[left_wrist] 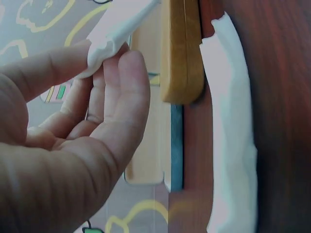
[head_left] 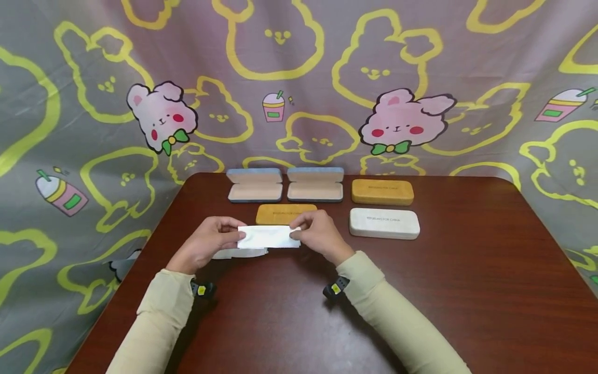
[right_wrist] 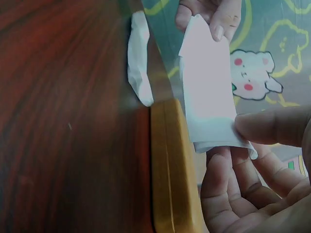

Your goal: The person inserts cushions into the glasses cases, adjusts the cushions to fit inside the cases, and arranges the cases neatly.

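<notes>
Between both hands, raised above the table, is a folded white tissue (head_left: 265, 237), stretched out flat as a long strip. My left hand (head_left: 205, 242) pinches its left end between thumb and fingers. The other end is pinched by my right hand (head_left: 325, 238), and the right wrist view shows the stacked layers of the tissue (right_wrist: 209, 97) at the thumb. Below the left hand, a second white tissue strip (left_wrist: 231, 121) lies on the table, partly hidden in the head view. Just behind the held tissue rests a closed mustard glasses case (head_left: 280, 213).
Two open blue glasses cases (head_left: 254, 192) with pale linings stand side by side along the back of the brown table (head_left: 420, 301). To their right are another closed mustard case (head_left: 382, 193) and a closed white case (head_left: 384, 224). A patterned curtain (head_left: 303, 93) hangs behind.
</notes>
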`<state>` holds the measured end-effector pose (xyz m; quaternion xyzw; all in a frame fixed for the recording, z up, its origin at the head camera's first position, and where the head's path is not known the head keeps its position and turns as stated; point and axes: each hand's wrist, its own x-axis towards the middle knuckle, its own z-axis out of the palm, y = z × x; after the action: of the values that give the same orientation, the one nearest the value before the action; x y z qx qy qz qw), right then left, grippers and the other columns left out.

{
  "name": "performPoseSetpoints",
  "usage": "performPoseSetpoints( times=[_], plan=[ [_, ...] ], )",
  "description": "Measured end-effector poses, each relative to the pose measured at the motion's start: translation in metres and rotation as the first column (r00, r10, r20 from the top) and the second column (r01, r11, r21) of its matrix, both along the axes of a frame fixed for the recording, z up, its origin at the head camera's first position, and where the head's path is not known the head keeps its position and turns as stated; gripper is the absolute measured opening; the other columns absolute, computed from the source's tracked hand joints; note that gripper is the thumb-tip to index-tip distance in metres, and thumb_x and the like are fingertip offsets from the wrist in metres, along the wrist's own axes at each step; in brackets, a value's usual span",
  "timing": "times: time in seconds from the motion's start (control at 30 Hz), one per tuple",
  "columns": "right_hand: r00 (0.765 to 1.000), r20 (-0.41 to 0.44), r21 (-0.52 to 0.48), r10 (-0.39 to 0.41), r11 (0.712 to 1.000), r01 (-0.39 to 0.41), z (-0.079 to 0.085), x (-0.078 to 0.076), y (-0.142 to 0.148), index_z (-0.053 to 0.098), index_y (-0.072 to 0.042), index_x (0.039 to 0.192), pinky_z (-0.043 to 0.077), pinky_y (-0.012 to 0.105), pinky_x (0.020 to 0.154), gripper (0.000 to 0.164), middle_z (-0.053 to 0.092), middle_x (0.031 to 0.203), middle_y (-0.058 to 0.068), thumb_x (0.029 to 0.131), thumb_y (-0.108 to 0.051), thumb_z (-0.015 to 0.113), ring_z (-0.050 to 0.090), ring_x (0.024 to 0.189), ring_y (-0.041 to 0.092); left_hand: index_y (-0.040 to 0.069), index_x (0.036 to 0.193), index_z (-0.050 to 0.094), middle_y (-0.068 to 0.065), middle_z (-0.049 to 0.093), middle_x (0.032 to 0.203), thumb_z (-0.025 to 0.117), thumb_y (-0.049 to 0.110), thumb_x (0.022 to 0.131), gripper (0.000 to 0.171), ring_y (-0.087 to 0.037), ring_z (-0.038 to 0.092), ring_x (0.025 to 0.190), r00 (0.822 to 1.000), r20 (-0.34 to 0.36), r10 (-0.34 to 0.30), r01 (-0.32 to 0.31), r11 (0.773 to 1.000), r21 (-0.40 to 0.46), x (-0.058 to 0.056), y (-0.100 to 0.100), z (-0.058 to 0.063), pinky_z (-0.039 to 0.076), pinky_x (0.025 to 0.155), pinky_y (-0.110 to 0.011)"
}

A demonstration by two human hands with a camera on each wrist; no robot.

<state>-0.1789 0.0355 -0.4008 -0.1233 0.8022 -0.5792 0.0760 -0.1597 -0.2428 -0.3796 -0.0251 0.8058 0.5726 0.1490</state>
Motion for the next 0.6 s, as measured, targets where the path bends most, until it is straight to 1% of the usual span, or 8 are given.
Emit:
performPoseSetpoints(
  times=[0.1, 0.2, 0.33, 0.47, 0.6],
  plan=[
    [1.000, -0.005, 0.021, -0.024, 0.999, 0.024, 0.003, -0.004, 0.007, 0.075, -0.002, 0.102, 0.048, 0.028, 0.059, 0.023, 0.067, 0.080, 0.004, 0.079, -0.005, 0.082, 0.060, 0.072, 0.017, -0.006, 0.119, 0.066, -0.021, 0.065, 0.115, 0.077, 0.011, 0.091, 0.035, -0.027, 0.065, 0.091, 1.000, -0.015, -0.014, 0.014, 1.000, -0.010, -0.007, 0.009, 0.003, 0.056, 0.087, -0.046],
    [0.999, -0.010, 0.061, -0.036, 0.997, 0.037, 0.005, -0.009, 0.015, 0.075, -0.001, 0.107, 0.050, 0.029, 0.062, 0.029, 0.069, 0.084, 0.004, 0.079, -0.007, 0.083, 0.062, 0.077, 0.017, -0.007, 0.118, 0.066, -0.020, 0.065, 0.112, 0.076, 0.009, 0.091, 0.033, -0.025, 0.065, 0.089, 0.999, -0.022, -0.023, 0.023, 1.000, 0.001, -0.013, 0.018, 0.004, 0.056, 0.087, -0.046],
    [0.998, -0.036, 0.132, -0.050, 0.990, 0.054, 0.010, -0.018, 0.027, 0.077, -0.004, 0.099, 0.050, 0.029, 0.064, 0.022, 0.069, 0.083, 0.003, 0.078, -0.007, 0.083, 0.062, 0.079, 0.017, -0.009, 0.117, 0.065, -0.017, 0.065, 0.104, 0.075, 0.007, 0.092, 0.032, -0.021, 0.065, 0.084, 0.999, -0.031, -0.026, 0.027, 0.998, 0.049, -0.024, 0.027, 0.006, 0.058, 0.081, -0.039],
    [0.995, -0.063, 0.170, -0.077, 0.982, 0.087, 0.017, -0.027, 0.036, 0.077, -0.006, 0.092, 0.048, 0.031, 0.065, 0.015, 0.066, 0.081, 0.004, 0.078, -0.008, 0.083, 0.058, 0.077, 0.019, -0.011, 0.117, 0.063, -0.012, 0.065, 0.099, 0.071, 0.004, 0.093, 0.030, -0.017, 0.063, 0.080, 0.999, -0.043, -0.026, 0.030, 0.995, 0.097, -0.035, 0.035, 0.007, 0.057, 0.077, -0.032],
    [0.992, -0.084, 0.197, -0.089, 0.975, 0.104, 0.022, -0.035, 0.044, 0.077, -0.007, 0.090, 0.047, 0.031, 0.065, 0.012, 0.064, 0.082, 0.005, 0.079, -0.008, 0.083, 0.056, 0.078, 0.020, -0.014, 0.117, 0.061, -0.011, 0.065, 0.099, 0.068, 0.000, 0.094, 0.028, -0.016, 0.063, 0.078, 0.998, -0.053, -0.033, 0.040, 0.990, 0.135, -0.046, 0.045, 0.010, 0.057, 0.078, -0.033]
  ],
)
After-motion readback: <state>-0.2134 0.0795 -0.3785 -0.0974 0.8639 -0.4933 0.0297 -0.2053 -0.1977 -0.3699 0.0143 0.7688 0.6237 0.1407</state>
